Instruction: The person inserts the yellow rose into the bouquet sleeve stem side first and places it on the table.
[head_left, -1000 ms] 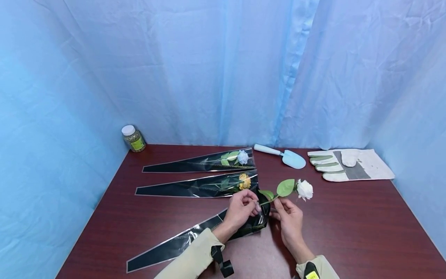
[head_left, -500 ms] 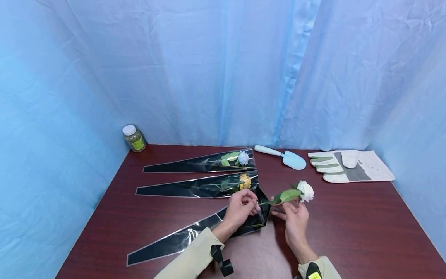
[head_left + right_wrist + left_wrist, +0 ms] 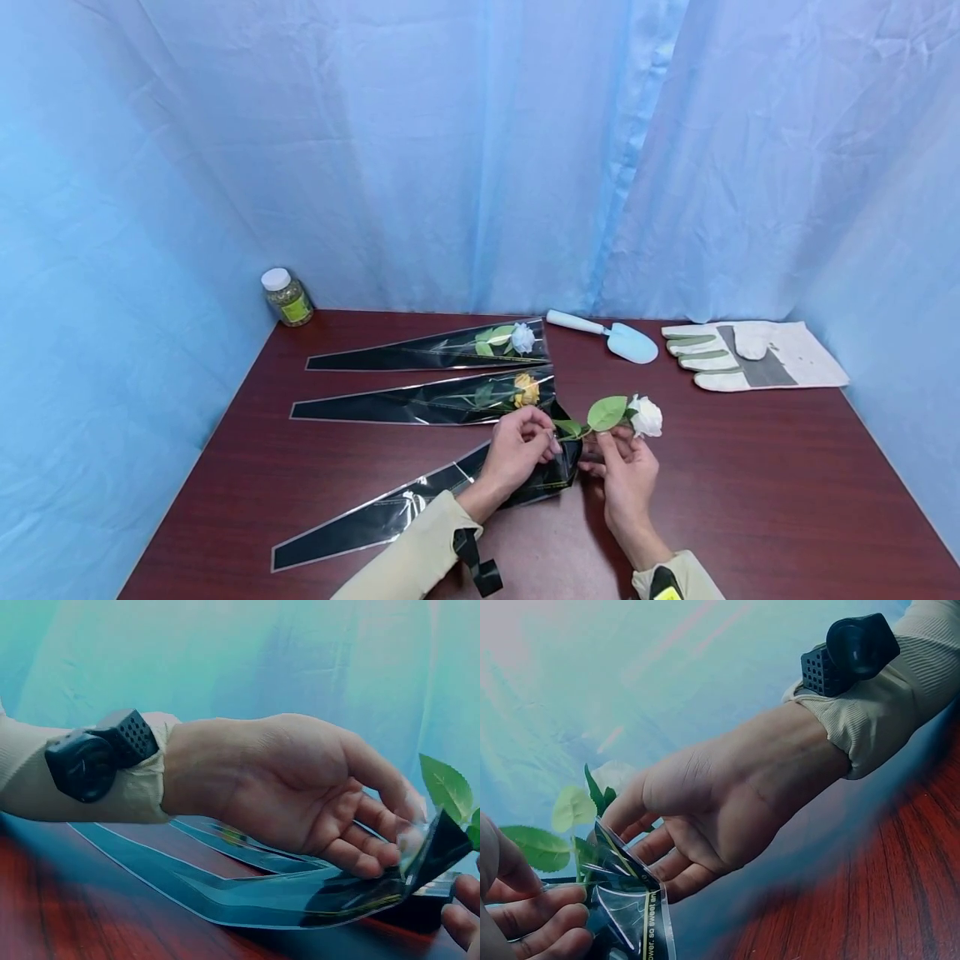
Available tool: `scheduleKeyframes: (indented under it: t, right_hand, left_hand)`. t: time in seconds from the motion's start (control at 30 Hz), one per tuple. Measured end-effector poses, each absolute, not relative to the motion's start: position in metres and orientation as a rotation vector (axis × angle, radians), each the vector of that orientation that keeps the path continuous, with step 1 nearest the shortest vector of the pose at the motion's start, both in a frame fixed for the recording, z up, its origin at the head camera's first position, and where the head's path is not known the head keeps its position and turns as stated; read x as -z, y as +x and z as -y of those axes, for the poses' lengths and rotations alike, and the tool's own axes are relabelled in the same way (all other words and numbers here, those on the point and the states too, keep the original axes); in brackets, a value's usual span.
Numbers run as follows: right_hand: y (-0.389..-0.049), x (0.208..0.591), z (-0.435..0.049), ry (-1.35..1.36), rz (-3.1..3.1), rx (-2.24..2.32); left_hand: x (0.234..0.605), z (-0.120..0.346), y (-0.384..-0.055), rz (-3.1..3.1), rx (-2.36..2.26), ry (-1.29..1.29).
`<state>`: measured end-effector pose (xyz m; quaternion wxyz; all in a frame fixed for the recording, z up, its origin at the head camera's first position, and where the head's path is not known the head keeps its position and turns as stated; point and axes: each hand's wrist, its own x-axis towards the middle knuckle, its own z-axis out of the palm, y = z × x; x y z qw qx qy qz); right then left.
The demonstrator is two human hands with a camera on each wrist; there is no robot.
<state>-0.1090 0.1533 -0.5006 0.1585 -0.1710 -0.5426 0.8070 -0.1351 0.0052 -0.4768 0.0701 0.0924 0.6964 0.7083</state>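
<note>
A white rose (image 3: pixel 645 415) with green leaves (image 3: pixel 607 412) has its stem at the mouth of a clear-and-black flower sleeve (image 3: pixel 360 527). My left hand (image 3: pixel 517 446) pinches the clear film at the sleeve's mouth; the left wrist view shows the film (image 3: pixel 562 885) between its thumb and fingers. My right hand (image 3: pixel 628 479) holds the rose by its stem, just below the bloom, with the thumb over it. In the right wrist view only the right fingertips (image 3: pixel 466 915) show at the edge. The stem's lower end is hidden by the left hand and sleeve.
Two filled sleeves lie behind, one with a yellow rose (image 3: pixel 527 390), one with a pale blue rose (image 3: pixel 522 338). A light blue trowel (image 3: pixel 632 342) and a gardening glove (image 3: pixel 757 357) lie at the back right. A white-lidded jar (image 3: pixel 288 298) stands at the back left.
The right hand first moved right and turned the rose, then came back left, bringing the bloom slightly nearer the sleeve. The left hand has stayed in place on the film.
</note>
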Motion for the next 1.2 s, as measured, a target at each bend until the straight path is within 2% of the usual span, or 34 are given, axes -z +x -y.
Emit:
scheduleKeyframes:
  t: [0.33,0.8,1.2]
  right_hand:
    - [-0.106,0.504,-0.138,-0.6,1.514,-2.225]
    - [-0.107,0.509,-0.145,-0.468,1.308,-2.4]
    - [-0.107,0.506,-0.143,-0.526,1.312,-2.381]
  left_hand:
    - [0.475,-0.006,-0.132,-2.146,-2.133,0.29]
    - [0.476,-0.005,-0.136,-2.117,-2.132,0.291]
    - [0.475,-0.005,-0.136,-2.121,-2.135,0.278]
